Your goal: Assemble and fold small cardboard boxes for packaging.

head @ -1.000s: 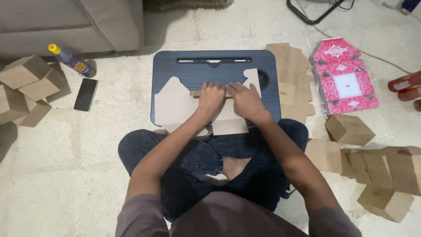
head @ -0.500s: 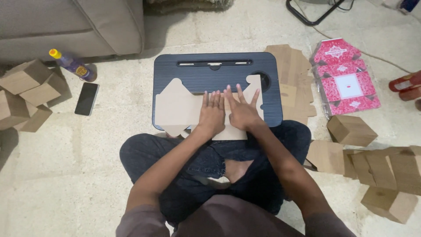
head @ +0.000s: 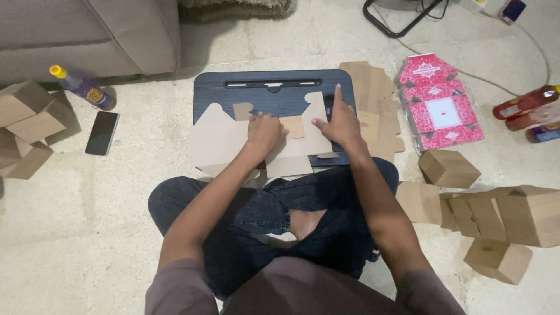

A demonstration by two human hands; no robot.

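Head view: on the lap desk (head: 221,87), the left hand (head: 265,133) (fingers curled) presses the flat cardboard box blank (head: 219,143); the right hand (head: 340,123), fingers spread, pins its right flap.

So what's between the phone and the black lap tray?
Only bare floor lies between the phone and the black lap tray, as the head view shows.

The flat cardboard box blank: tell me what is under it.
The flat cardboard box blank lies on a dark lap tray, overhanging its near and left edges. The left hand and right hand press on it. The tray surface beneath it is covered.
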